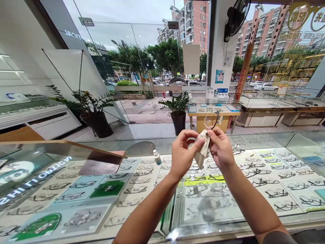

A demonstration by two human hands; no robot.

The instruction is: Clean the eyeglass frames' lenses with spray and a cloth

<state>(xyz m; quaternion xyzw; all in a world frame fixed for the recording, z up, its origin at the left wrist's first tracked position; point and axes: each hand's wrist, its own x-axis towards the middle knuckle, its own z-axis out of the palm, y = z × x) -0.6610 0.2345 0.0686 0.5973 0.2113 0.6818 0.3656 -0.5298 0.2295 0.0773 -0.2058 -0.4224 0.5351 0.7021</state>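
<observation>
Above the glass counter, both hands meet around a pair of eyeglasses (216, 121). One clear lens and a dark temple with a small white tag stick up past the fingers. My left hand (184, 150) pinches a beige cleaning cloth (201, 159), which is folded over the lower part of the glasses and hangs down. My right hand (221, 147) grips the glasses' frame at the right, its thumb and fingers closed. The cloth and fingers hide the other lens. A small white spray bottle (157, 158) stands upright on the counter, left of my hands.
Rows of eyeglasses (259, 173) lie under the glass counter top (177, 217). A slanted glass sign panel (58, 162) rises at the left. Beyond the counter are potted plants (178, 112), a wooden table (213, 118) with glasses on it, and glass doors.
</observation>
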